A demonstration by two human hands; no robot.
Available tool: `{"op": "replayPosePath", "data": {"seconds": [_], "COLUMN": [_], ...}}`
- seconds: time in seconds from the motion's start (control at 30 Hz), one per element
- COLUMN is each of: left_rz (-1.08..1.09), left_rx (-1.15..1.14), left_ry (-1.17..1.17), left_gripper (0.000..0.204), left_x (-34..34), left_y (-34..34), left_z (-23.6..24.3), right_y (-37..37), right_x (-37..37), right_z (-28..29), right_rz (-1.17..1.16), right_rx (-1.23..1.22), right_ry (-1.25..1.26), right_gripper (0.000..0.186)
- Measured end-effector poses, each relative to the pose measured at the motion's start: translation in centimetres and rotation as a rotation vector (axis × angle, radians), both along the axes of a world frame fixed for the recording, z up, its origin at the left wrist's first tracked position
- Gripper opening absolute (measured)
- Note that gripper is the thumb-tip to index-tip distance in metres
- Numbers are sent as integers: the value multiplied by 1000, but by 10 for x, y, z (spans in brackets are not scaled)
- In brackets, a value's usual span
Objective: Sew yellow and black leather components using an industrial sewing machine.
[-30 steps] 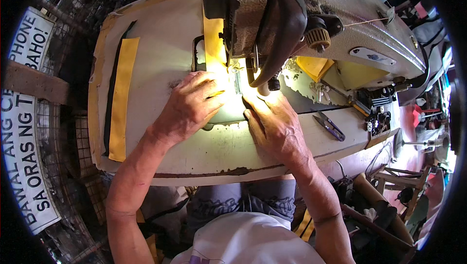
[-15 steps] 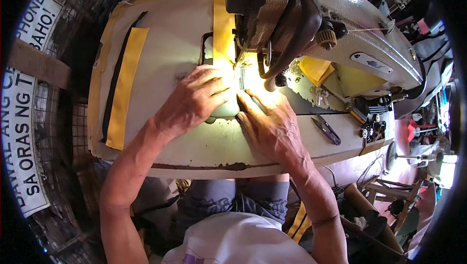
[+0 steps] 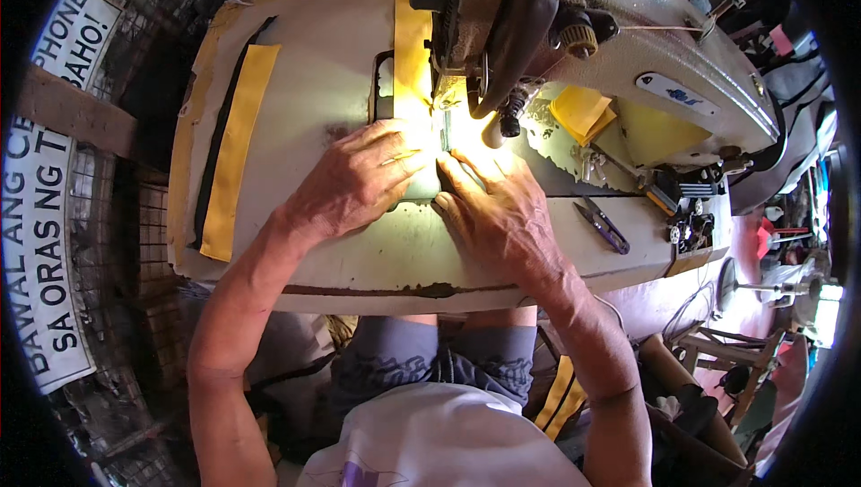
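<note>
cluttered workshop, worn sewing table (image 3: 341, 83). left hand (image 3: 354, 184) and right hand (image 3: 498, 213) flat, fingers spread, pressing yellow strip (image 3: 413, 47) beneath sewing machine (image 3: 574, 39), gripping nothing.

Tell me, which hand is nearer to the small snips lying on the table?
Right. The right hand lies flat just left of the snips, not touching them. The left hand presses the yellow strip farther left, beyond the right hand.

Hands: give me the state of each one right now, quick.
Left hand: open, palm down, pressing the yellow fabric strip flat on the sewing table.
Right hand: open, fingers flat beside the strip near the grey sewing machine; no grip on anything.
</note>
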State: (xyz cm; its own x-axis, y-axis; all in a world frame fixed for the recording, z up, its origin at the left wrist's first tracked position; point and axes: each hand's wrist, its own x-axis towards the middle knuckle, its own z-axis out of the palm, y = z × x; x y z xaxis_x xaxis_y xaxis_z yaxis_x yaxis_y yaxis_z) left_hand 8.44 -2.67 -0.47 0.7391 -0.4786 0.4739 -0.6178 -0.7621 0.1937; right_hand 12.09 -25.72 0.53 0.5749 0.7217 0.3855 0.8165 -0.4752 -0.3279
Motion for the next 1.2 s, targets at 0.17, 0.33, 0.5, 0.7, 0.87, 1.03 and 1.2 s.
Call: {"op": "replayPosePath", "data": {"seconds": [0.17, 0.33, 0.5, 0.7, 0.87, 1.03, 1.2], "left_rz": [12, 7, -23, -19, -28, -23, -11], "left_rx": [28, 41, 31, 1, -32, -53, -51], "left_ry": [34, 63, 48, 85, 81, 84, 84], "left_gripper": [30, 30, 26, 26, 23, 28, 30], "left_x": [-1, 4, 16, 28, 26, 28, 28], "left_y": [-1, 0, 10, 14, 17, 15, 16], "left_z": [7, 12, 19, 20, 11, 12, 4], "right_y": [1, -1, 4, -1, -80, -213, -284], "right_x": [6, 13, 24, 26, -2, 55, 170], "right_z": [2, 2, 8, 13, 48, 122, 168], "right_rz": [28, 75, 83, 89, -143, -502, -618], "right_rx": [4, -9, -67, -68, -95, 70, 51], "right_ry": [-31, 25, 22, -72, -63, -474, -534], "right_gripper": [38, 39, 42, 50, 57, 31, 32]}}
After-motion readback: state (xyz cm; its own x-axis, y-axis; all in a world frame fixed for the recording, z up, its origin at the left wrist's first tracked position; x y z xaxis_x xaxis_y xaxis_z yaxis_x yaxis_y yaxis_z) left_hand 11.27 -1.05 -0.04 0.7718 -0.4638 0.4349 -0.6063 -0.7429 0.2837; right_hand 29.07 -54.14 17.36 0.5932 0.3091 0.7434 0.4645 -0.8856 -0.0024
